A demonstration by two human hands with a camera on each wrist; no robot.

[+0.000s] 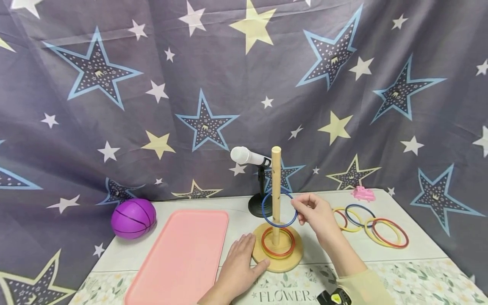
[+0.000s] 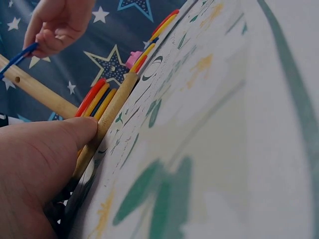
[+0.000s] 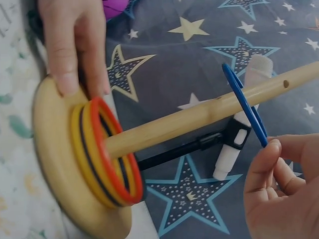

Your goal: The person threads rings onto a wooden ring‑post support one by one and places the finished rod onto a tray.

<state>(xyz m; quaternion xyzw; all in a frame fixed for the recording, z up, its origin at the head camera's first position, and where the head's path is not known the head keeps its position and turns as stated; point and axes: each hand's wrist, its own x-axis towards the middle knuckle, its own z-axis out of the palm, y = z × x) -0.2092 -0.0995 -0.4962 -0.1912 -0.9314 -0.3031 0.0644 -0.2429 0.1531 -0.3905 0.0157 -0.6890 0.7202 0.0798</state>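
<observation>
My right hand (image 1: 314, 214) pinches a blue ring (image 3: 245, 105) between thumb and fingertips. The ring is around the upright wooden peg (image 1: 276, 186), partway up it and apart from the rings below. My left hand (image 1: 239, 262) rests on the left side of the round wooden base (image 1: 282, 266), its fingers extended and its thumb on the near edge. Around the foot of the peg lies a stack of several rings; a red ring (image 3: 130, 164) is on top, with yellow and dark blue ones beneath it.
More red, yellow and blue rings (image 1: 405, 243) lie overlapping on the right of the table. A white microphone (image 1: 248, 156) on a black stand is behind the peg. A pink tray (image 1: 179, 254) and a purple ball (image 1: 133, 218) are on the left. A small pink object (image 1: 363, 193) sits at the back right.
</observation>
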